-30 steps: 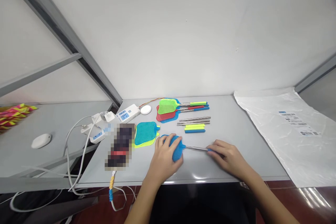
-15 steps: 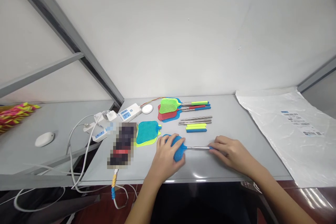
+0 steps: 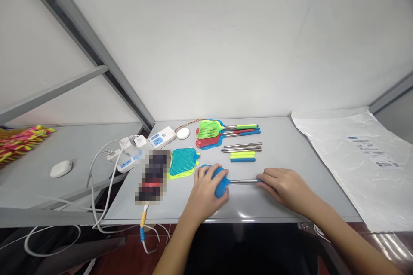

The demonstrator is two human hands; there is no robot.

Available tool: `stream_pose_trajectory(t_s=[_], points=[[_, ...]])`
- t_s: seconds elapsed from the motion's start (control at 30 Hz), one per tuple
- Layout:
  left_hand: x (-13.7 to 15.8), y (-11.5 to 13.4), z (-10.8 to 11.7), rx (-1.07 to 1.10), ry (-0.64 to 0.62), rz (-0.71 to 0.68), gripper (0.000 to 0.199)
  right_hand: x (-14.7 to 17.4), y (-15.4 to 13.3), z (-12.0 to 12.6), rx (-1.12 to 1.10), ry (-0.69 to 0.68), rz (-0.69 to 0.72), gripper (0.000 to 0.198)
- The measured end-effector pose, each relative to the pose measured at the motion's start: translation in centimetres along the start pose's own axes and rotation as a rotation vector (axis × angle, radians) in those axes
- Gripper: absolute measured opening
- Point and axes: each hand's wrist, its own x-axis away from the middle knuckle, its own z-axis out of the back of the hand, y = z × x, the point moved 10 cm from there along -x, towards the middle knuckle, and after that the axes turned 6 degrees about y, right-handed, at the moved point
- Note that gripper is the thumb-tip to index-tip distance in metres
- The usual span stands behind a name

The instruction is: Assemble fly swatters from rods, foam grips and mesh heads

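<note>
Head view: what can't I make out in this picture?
Head view: blue swatter head, partly hidden by the left hand.
Head view: blue handle, mostly covered by the right hand.
Head view: label, print too small.
Head view: pink-and-yellow bundle, cut by the left edge.

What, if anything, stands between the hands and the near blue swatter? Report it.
Nothing visible: the left hand lies over the mesh of the blue swatter, and the right hand holds its handle.

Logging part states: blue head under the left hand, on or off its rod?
On: the blue head meets the metal rod at its neck, no gap visible. Seating depth: cannot tell.
</note>
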Motion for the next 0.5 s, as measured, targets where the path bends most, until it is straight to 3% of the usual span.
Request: stream_pose_trajectory(t_s=[0.17,0.27,0.4,0.5], points=[[0.4,-1.2,0.4,0.155,0.041,0.094,0.060,0.8,0.2,-0.1,0.043,0.091,0.010,0.019],[0.8,-3.4,1.6,0.302,0.227,0.241,0.055,1.3,0.4,-0.4,0.026,0.116,-0.002,0.018],[1.4,-6.7,2.1,0.732,0.471,0.468,0.050,1.9,1.4,-0.6,-0.032,0.148,-0.066,0.018],[1.0,-8.0,1.9,1.087,0.526,0.577,0.044,2.6,2.2,-0.8,-0.100,0.153,-0.134,0.019]])
